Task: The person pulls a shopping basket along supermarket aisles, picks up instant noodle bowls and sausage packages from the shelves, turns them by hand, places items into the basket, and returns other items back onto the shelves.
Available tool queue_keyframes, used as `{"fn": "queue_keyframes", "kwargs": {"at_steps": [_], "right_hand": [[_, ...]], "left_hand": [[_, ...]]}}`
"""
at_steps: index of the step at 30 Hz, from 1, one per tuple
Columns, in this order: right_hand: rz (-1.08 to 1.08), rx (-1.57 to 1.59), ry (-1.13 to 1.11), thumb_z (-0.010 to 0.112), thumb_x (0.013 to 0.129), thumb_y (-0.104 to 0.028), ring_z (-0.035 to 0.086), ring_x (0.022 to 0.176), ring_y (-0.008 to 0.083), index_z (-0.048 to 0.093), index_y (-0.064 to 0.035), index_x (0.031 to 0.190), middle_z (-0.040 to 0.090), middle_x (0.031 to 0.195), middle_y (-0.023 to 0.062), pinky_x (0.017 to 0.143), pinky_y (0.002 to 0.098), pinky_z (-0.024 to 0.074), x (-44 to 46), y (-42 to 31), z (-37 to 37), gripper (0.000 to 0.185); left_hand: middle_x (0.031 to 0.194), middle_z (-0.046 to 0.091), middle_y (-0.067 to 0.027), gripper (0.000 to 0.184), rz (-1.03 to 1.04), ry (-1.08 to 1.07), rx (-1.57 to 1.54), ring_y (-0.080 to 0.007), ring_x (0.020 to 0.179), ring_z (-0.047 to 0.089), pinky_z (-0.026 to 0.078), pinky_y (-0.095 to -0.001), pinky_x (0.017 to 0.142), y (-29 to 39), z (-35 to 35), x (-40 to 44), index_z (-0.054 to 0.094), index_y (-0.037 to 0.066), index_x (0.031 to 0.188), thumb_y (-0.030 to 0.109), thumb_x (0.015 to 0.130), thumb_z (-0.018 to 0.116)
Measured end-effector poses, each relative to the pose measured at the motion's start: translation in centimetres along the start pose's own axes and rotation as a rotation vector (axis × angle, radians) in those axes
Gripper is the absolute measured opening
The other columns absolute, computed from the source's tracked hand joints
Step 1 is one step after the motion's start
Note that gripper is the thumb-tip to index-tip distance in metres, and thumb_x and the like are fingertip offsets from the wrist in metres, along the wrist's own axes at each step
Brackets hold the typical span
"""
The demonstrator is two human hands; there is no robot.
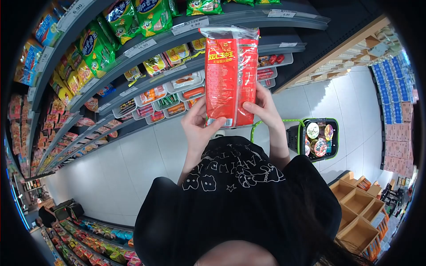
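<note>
Between both hands is a red plastic sausage packet [222, 80], held upright with its printed back and barcode towards me. My left hand [199, 124] grips its lower left corner, thumb over the barcode. On the lower right edge, my right hand [265, 108] is closed with its thumb pressed on the front. A clear seam runs down the packet and its top end is transparent. Below my right forearm, a black shopping basket [335, 142] with a green rim and handle stands on the floor, holding several round-lidded tubs [319, 146].
Curved grey shelves [266, 17] ahead carry green snack bags [153, 17] and white trays of packaged sausages [193, 93]. Blue and pink stacked packs [392, 88] line the right. A wooden compartment stand [357, 201] is at lower right. Pale floor tiles [120, 155] run between the shelves.
</note>
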State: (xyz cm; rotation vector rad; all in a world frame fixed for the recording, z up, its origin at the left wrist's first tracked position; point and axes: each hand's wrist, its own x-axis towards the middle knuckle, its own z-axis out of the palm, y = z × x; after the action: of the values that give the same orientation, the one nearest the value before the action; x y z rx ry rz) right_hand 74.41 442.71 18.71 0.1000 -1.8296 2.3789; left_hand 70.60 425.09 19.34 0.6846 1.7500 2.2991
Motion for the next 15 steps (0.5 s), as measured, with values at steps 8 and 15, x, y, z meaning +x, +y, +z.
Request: {"fn": "queue_keyframes", "kwargs": {"at_steps": [8,15], "right_hand": [[0.205,0.687,-0.080,0.062,0.069,-0.035,0.045,0.103,0.0214,0.026,-0.0049,0.123,0.043,0.114,0.0133,0.089,0.0351,0.0337,2.8,3.6,0.6,0.071],[-0.038,0.632,-0.210,0.070,0.061,-0.031,0.052,0.072,0.0215,0.033,-0.0065,0.114,0.045,0.082,0.0083,0.072,0.0337,0.0440,4.6,-1.4,3.2,0.069]], "left_hand": [[0.102,0.054,-0.0098,0.056,-0.322,-0.121,-0.616,-0.0136,0.094,0.051,0.040,-0.0251,0.081,-2.6,-0.1,-1.3,0.041,-0.006,0.112,0.022,0.069,0.063],[0.107,0.050,-0.0138,0.057,-0.501,-0.345,-0.845,-0.0179,0.089,0.053,0.044,-0.0279,0.076,-2.4,0.2,0.5,0.035,-0.006,0.115,0.033,0.077,0.054]]}}
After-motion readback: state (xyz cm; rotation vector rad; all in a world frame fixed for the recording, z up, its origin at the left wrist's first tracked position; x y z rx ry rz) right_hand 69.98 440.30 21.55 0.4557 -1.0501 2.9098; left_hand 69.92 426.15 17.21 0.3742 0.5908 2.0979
